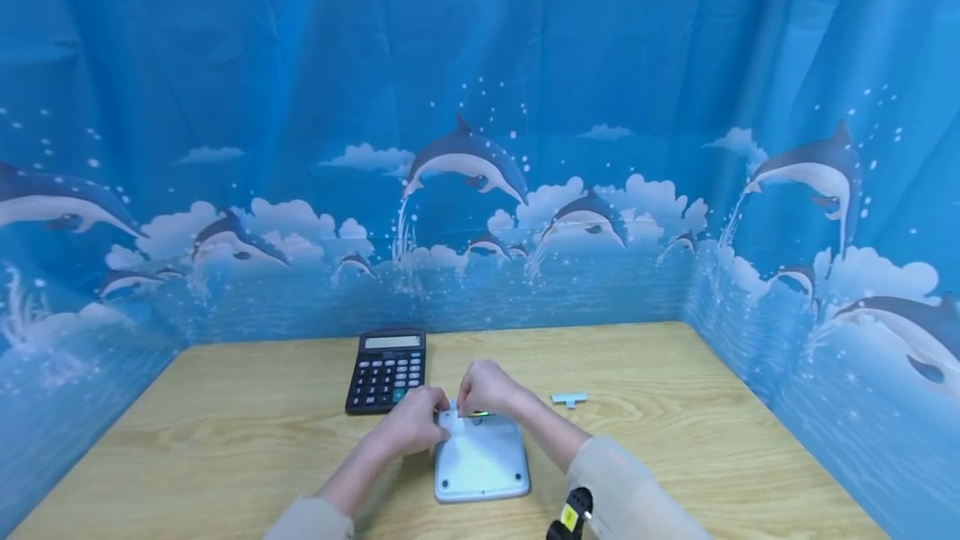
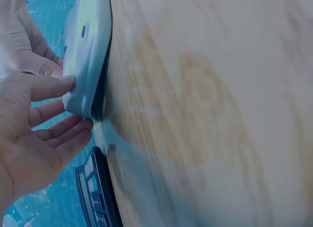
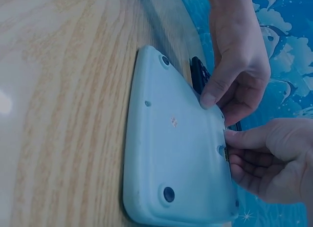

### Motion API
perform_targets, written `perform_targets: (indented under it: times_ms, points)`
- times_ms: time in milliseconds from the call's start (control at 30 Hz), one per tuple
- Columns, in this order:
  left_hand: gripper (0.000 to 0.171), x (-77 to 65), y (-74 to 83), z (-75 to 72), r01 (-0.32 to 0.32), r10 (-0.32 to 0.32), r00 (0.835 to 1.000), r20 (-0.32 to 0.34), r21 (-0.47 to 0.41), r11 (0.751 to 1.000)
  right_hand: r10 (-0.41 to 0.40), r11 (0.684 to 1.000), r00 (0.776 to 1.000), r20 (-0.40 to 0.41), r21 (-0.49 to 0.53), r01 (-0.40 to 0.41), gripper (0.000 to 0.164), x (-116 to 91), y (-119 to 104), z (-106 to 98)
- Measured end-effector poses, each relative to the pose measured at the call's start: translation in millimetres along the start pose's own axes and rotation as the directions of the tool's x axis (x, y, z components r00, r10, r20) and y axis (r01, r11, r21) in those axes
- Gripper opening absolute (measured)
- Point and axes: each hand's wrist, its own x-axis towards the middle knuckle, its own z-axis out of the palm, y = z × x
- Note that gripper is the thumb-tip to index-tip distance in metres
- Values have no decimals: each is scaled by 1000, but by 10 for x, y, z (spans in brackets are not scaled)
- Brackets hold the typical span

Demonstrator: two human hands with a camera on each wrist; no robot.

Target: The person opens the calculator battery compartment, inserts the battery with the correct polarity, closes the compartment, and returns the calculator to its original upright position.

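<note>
A pale blue flat device (image 1: 482, 461) with dark round feet lies with its back upward on the table; its front is hidden. At its far-left corner my left hand (image 2: 36, 119) grips the edge, thumb on the back and fingers around the side. My right hand (image 3: 274, 161) is at the open slot in the far edge, thumb and curled fingers pinching there. Beside those fingertips shows a narrow gold-and-green battery (image 1: 481, 414). The exact contact is partly hidden. A small pale blue T-shaped cover (image 1: 569, 399) lies apart, to the right.
A black desk calculator (image 1: 387, 372) lies face up behind my left hand. The wooden table (image 1: 660, 457) meets a blue dolphin-print curtain (image 1: 480, 190) at the back and sides. A black strap (image 1: 572, 515) is on my right sleeve.
</note>
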Motion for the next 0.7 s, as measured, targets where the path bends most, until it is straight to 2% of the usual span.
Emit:
perform_targets:
  times_ms: [100,333,567,700]
  points:
    - [30,-4,0,-1,3,-3,1000,1,-10,1000,3,1000,1000,2,16,-3,14,11,11,-1]
    - [29,-2,5,-17,-6,6,1000,-15,-9,1000,-35,999,999,16,-30,35,14,20,-14,-32]
    - [30,-10,-13,-1,-8,8,1000,-6,-24,1000,-8,999,998,68,-47,11,15,5,-54,-78]
    - [30,-11,-8,-1,-19,19,1000,-14,-12,1000,-9,998,997,71,-63,13,15,5,-55,-81]
